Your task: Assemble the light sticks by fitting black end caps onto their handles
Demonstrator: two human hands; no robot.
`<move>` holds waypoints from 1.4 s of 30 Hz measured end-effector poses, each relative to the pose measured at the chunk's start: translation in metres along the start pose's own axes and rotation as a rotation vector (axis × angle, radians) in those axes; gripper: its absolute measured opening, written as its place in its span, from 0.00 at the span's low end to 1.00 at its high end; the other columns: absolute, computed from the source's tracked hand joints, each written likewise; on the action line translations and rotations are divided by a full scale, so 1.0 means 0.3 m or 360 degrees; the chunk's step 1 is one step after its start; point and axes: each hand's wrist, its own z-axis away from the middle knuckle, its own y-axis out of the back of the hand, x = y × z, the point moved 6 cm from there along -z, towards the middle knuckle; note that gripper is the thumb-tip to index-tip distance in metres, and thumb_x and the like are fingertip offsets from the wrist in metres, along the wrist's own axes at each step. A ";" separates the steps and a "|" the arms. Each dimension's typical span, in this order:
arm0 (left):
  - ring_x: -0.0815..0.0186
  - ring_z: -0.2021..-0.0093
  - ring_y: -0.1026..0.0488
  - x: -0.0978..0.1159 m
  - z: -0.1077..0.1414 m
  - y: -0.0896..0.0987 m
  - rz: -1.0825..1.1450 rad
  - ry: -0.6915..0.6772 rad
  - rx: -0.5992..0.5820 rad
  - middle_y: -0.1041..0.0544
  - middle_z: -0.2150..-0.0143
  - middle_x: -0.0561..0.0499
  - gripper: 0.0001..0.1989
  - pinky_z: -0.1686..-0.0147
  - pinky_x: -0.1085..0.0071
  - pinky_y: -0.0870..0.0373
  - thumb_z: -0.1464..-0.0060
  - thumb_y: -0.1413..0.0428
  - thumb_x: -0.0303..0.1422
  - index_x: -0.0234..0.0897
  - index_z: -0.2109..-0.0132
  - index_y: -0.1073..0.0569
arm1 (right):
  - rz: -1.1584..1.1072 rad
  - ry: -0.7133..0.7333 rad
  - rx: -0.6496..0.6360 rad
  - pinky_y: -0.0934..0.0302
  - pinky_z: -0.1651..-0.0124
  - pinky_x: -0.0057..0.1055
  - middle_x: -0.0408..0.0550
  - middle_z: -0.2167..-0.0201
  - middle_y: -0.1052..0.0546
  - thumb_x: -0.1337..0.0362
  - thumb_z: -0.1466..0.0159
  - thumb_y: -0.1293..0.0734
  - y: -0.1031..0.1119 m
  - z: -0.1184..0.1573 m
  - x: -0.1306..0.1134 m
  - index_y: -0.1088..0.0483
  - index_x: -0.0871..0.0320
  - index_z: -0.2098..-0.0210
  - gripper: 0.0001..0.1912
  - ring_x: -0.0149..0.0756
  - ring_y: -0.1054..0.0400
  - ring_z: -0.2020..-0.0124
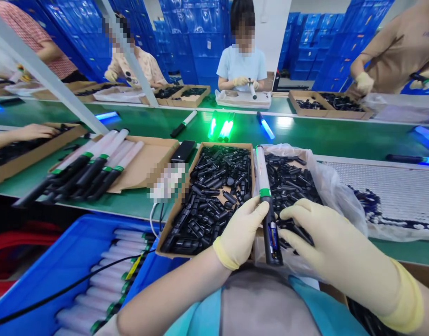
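My left hand (pixel 243 231), in a pale yellow glove, is closed around the black handle of a light stick (pixel 264 179). The stick stands tilted, with a whitish tube and a green band. Low on its handle the battery compartment (pixel 273 238) lies uncovered, with batteries showing inside. Just right of the handle, my gloved right hand (pixel 321 233) has its thumb and fingers curled about a small black plastic part (pixel 300 231), partly hidden by the fingers. Beneath the hands are a cardboard tray (pixel 252 163) and a plastic-lined box (pixel 317 170), both with many black parts.
Finished-looking light sticks (pixel 95 161) lie piled at left on cardboard. A blue bin (pixel 32 284) below holds more, with a black cable (pixel 78 280) across it. Lit sticks (pixel 225 128) rest on the green conveyor (pixel 148 122). Several co-workers sit or stand opposite; another person's hand (pixel 34 132) is at left.
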 end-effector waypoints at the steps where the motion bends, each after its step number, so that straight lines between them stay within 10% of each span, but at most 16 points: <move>1: 0.67 0.64 0.30 0.001 0.000 0.003 0.0016 -0.0004 -0.0008 0.25 0.61 0.49 0.14 0.61 0.71 0.33 0.39 0.45 0.40 0.36 0.51 0.26 | -0.0043 0.0015 0.0028 0.41 0.63 0.36 0.46 0.64 0.29 0.60 0.31 0.41 0.000 0.003 -0.003 0.30 0.55 0.56 0.10 0.36 0.34 0.65; 10: 0.67 0.68 0.30 -0.001 -0.008 0.066 0.0060 0.0026 0.0050 0.24 0.62 0.48 0.19 0.64 0.70 0.33 0.42 0.43 0.45 0.35 0.50 0.26 | -0.0124 0.0192 0.0209 0.37 0.50 0.37 0.51 0.52 0.29 0.71 0.32 0.43 -0.049 0.028 -0.054 0.33 0.57 0.47 0.16 0.38 0.35 0.50; 16: 0.66 0.65 0.29 0.051 0.028 0.129 0.0106 -0.0069 0.0119 0.25 0.64 0.50 0.14 0.61 0.71 0.33 0.42 0.43 0.42 0.35 0.57 0.26 | 0.0008 0.0413 0.0188 0.37 0.58 0.40 0.53 0.57 0.28 0.74 0.35 0.44 -0.074 -0.022 -0.140 0.31 0.58 0.47 0.20 0.40 0.34 0.58; 21: 0.69 0.67 0.30 0.130 0.069 0.249 0.0134 -0.0190 0.0351 0.25 0.66 0.50 0.12 0.64 0.73 0.33 0.43 0.41 0.41 0.35 0.60 0.27 | 0.0019 0.0626 0.0151 0.38 0.58 0.40 0.52 0.58 0.26 0.75 0.36 0.46 -0.097 -0.126 -0.183 0.29 0.58 0.48 0.23 0.40 0.33 0.60; 24: 0.70 0.71 0.30 0.207 0.109 0.375 0.0219 -0.0316 0.0671 0.25 0.69 0.51 0.12 0.68 0.75 0.33 0.46 0.39 0.40 0.35 0.63 0.27 | -0.0048 0.0300 0.0244 0.38 0.50 0.36 0.52 0.52 0.27 0.72 0.33 0.47 -0.115 -0.255 -0.103 0.30 0.58 0.46 0.21 0.38 0.32 0.52; 27: 0.71 0.74 0.30 0.268 0.162 0.493 0.0306 -0.0404 0.1015 0.26 0.70 0.53 0.12 0.75 0.77 0.35 0.48 0.38 0.39 0.36 0.61 0.26 | 0.0058 -0.0040 -0.0141 0.39 0.47 0.34 0.50 0.54 0.24 0.70 0.32 0.44 -0.226 -0.382 -0.032 0.26 0.58 0.53 0.17 0.39 0.30 0.52; 30: 0.71 0.75 0.30 0.288 0.198 0.549 0.0389 -0.0413 0.1144 0.25 0.70 0.52 0.11 0.76 0.78 0.35 0.47 0.39 0.37 0.36 0.59 0.27 | 0.0119 0.0085 -0.0497 0.38 0.49 0.33 0.48 0.57 0.22 0.71 0.33 0.42 -0.356 -0.472 -0.073 0.24 0.56 0.57 0.16 0.38 0.28 0.55; 37: 0.72 0.75 0.31 0.271 0.223 0.569 0.0451 -0.0387 0.1150 0.26 0.71 0.51 0.13 0.76 0.78 0.34 0.48 0.39 0.38 0.34 0.59 0.27 | 0.0125 0.0135 -0.0614 0.36 0.48 0.42 0.53 0.57 0.24 0.70 0.34 0.36 -0.536 -0.588 -0.206 0.27 0.64 0.59 0.07 0.40 0.29 0.54; 42: 0.71 0.75 0.31 0.264 0.224 0.567 0.0367 -0.0366 0.1058 0.27 0.70 0.51 0.13 0.76 0.78 0.35 0.46 0.40 0.39 0.34 0.58 0.26 | -0.0247 0.0038 -0.0544 0.38 0.45 0.38 0.54 0.56 0.24 0.72 0.35 0.37 -0.499 -0.577 -0.178 0.29 0.62 0.51 0.14 0.40 0.29 0.52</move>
